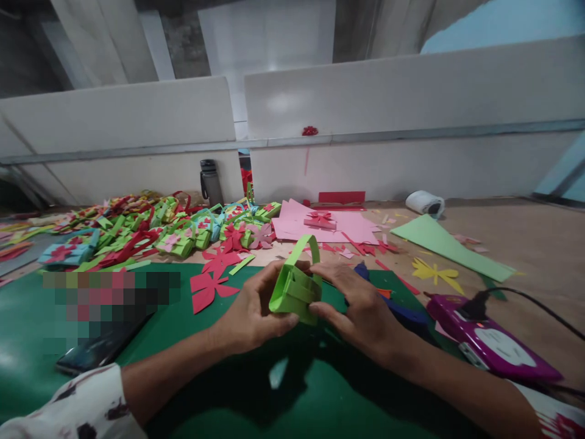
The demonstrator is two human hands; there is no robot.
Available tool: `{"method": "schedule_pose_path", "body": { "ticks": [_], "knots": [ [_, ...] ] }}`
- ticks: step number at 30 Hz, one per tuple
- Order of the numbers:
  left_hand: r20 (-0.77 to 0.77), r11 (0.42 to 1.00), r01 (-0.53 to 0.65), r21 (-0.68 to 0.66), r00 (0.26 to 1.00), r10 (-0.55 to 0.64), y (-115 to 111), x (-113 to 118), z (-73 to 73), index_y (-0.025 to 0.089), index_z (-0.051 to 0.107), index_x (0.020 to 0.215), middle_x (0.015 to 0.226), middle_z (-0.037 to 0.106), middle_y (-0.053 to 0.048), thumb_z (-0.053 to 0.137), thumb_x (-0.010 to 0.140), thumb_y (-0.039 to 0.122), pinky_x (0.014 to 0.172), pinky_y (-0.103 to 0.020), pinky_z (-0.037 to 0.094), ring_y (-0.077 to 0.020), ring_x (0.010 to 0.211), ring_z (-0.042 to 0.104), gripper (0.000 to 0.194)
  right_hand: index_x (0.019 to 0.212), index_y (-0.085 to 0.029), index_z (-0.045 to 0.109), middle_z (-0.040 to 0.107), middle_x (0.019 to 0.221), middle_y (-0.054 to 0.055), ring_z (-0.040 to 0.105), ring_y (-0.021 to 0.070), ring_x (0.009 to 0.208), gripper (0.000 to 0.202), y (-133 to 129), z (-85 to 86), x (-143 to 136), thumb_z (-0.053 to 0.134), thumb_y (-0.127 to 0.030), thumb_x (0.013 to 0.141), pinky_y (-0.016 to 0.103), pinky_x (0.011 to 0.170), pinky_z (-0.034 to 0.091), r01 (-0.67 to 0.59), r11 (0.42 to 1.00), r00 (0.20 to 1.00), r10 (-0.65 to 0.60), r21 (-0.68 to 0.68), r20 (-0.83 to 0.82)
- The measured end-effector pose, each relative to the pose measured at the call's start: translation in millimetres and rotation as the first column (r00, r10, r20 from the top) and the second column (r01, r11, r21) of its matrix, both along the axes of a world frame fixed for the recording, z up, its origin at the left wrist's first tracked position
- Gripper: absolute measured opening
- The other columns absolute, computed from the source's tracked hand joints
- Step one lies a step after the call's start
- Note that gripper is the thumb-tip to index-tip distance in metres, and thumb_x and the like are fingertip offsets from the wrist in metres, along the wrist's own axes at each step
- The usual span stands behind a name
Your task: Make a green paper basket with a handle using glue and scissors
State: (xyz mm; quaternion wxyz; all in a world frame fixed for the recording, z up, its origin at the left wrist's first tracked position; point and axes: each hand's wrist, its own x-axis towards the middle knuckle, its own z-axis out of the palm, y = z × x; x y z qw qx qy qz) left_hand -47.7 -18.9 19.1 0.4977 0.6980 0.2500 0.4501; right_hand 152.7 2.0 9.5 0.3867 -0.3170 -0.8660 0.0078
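Note:
A small light-green paper handbag [299, 289] with a looped strap on top is held tilted above the green mat [192, 390]. My left hand [256, 305] grips its left side, thumb along the bottom edge. On the other side, the fingers and thumb of my right hand [361, 305] pinch its right edge. Red paper flower cutouts [212, 289] lie on the mat left of the bag, with a narrow green paper strip [242, 264] near them. Behind my right hand, a dark blue tool [406, 314] is partly hidden.
Finished paper bags [178, 241] pile up at the back left, near a grey bottle [211, 183]. Pink paper sheets [292, 222] lie behind my hands. To the right are a purple power strip [498, 341] with a cable, a yellow cutout [436, 274] and a green sheet [452, 247]. A dark phone [105, 341] rests at left.

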Motion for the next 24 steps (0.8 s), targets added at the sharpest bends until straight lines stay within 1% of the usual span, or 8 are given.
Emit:
{"method": "schedule_pose_path", "body": {
  "ticks": [4, 7, 9, 13, 16, 18, 21, 24],
  "knots": [
    [0.037, 0.988, -0.011, -0.151, 0.999, 0.017, 2.5, -2.9, -9.0, 0.021, 0.049, 0.121, 0.1, 0.064, -0.004, 0.067, 0.07, 0.021, 0.071, -0.023, 0.047, -0.0175, 0.088, 0.06, 0.054, 0.124, -0.015, 0.046, 0.063, 0.112, 0.012, 0.055, 0.0265, 0.106, 0.049, 0.4, 1.3, 3.0, 0.064, -0.023, 0.079, 0.046, 0.09, 0.043, 0.018, 0.999, 0.997, -0.021, 0.049, 0.072],
    [0.05, 0.972, -0.033, -0.234, 0.998, 0.046, 2.7, -3.0, -15.1, 0.022, 0.047, 0.124, 0.1, 0.064, -0.003, 0.067, 0.072, 0.02, 0.069, -0.021, 0.047, -0.016, 0.086, 0.06, 0.056, 0.122, -0.017, 0.046, 0.065, 0.11, 0.01, 0.058, 0.0243, 0.103, 0.042, 0.5, 0.6, 3.8, 0.058, -0.018, 0.082, 0.044, 0.09, 0.042, -0.028, 0.996, 0.997, 0.022, 0.081, 0.071],
    [0.057, 0.968, -0.037, -0.25, 0.997, 0.052, 1.5, -0.9, -15.8, 0.022, 0.045, 0.125, 0.104, 0.063, -0.005, 0.066, 0.074, 0.02, 0.07, -0.021, 0.047, -0.0157, 0.087, 0.061, 0.055, 0.12, -0.018, 0.047, 0.067, 0.108, 0.009, 0.061, 0.0225, 0.1, 0.037, 0.7, -1.0, 3.9, 0.053, -0.014, 0.084, 0.045, 0.093, 0.04, -0.027, 0.997, 0.998, 0.024, 0.071, 0.05],
    [0.139, 0.978, 0.009, -0.209, 0.99, 0.021, -1.4, 4.7, -14.2, 0.023, 0.037, 0.124, 0.107, 0.061, -0.007, 0.063, 0.077, 0.016, 0.075, -0.025, 0.048, -0.0173, 0.09, 0.062, 0.054, 0.116, -0.018, 0.051, 0.069, 0.101, 0.008, 0.064, 0.0216, 0.093, 0.033, 0.2, -2.5, 3.7, 0.05, -0.014, 0.083, 0.047, 0.093, 0.041, 0.043, 0.996, 0.999, -0.043, -0.077, 0.003],
    [0.17, 0.988, -0.037, -0.153, 0.983, 0.064, -2.4, 5.2, -17.0, 0.026, 0.036, 0.117, 0.107, 0.06, -0.006, 0.062, 0.078, 0.013, 0.08, -0.029, 0.048, -0.0176, 0.094, 0.061, 0.049, 0.11, -0.02, 0.054, 0.07, 0.09, 0.004, 0.066, 0.0206, 0.084, 0.03, -1.3, -1.1, 2.7, 0.053, -0.014, 0.081, 0.043, 0.086, 0.045, 0.068, 0.981, 0.997, -0.074, -0.183, -0.024],
    [0.123, 0.985, -0.121, -0.12, 0.983, 0.136, -2.5, 3.4, -20.1, 0.025, 0.041, 0.11, 0.1, 0.06, -0.003, 0.061, 0.079, 0.013, 0.078, -0.028, 0.049, -0.0158, 0.09, 0.06, 0.039, 0.105, -0.021, 0.054, 0.07, 0.087, 0.002, 0.066, 0.0201, 0.082, 0.027, -2.6, -0.7, 2.0, 0.054, -0.014, 0.08, 0.046, 0.091, 0.041, 0.079, 0.979, 0.996, -0.086, -0.186, -0.031],
    [0.031, 0.965, -0.259, -0.052, 0.965, 0.261, -1.7, 0.2, -22.0, 0.02, 0.051, 0.095, 0.094, 0.06, -0.003, 0.06, 0.08, 0.016, 0.072, -0.023, 0.049, -0.0124, 0.081, 0.059, 0.018, 0.102, -0.022, 0.052, 0.069, 0.087, 0.001, 0.065, 0.0191, 0.083, 0.023, -3.5, -2.7, 2.1, 0.051, -0.011, 0.081, 0.052, 0.102, 0.027, 0.071, 0.99, 0.997, -0.075, -0.121, -0.032],
    [-0.002, 0.948, -0.317, -0.04, 0.948, 0.317, 0.1, -1.8, -19.0, 0.016, 0.058, 0.084, 0.092, 0.06, -0.003, 0.061, 0.078, 0.019, 0.068, -0.021, 0.05, -0.0108, 0.076, 0.057, 0.008, 0.103, -0.024, 0.051, 0.069, 0.094, 0.002, 0.065, 0.0189, 0.089, 0.028, -1.9, -5.2, 3.3, 0.044, -0.006, 0.082, 0.053, 0.105, 0.02, 0.034, 0.997, 0.999, -0.036, -0.066, -0.018]
  ]
}}
